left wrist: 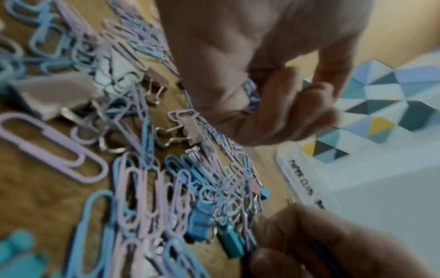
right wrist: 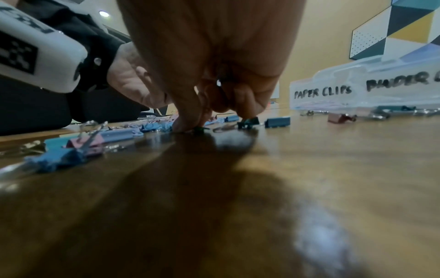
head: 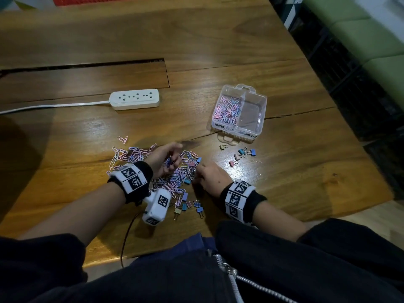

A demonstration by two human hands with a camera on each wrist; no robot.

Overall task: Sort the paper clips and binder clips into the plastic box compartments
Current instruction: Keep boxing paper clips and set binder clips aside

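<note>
A heap of pink, lilac and blue paper clips (head: 140, 157) mixed with small binder clips (head: 188, 182) lies on the wooden table (head: 284, 171). My left hand (head: 169, 159) hovers over the heap, its curled fingers gripping a bunch of blue paper clips (left wrist: 250, 92). My right hand (head: 207, 174) rests at the heap's right edge, its fingertips (right wrist: 185, 124) pinching a small clip against the table. The clear plastic box (head: 260, 127) stands open at the far right. Its left compartment holds paper clips (head: 227, 110); the right one shows nothing inside.
Loose binder clips lie in front of the box (head: 242, 152) and near my wrists (head: 192, 206). A white power strip (head: 134, 99) with its cord sits at the far left. A dark slot (head: 87, 66) runs across the table. The table's edge runs along the right.
</note>
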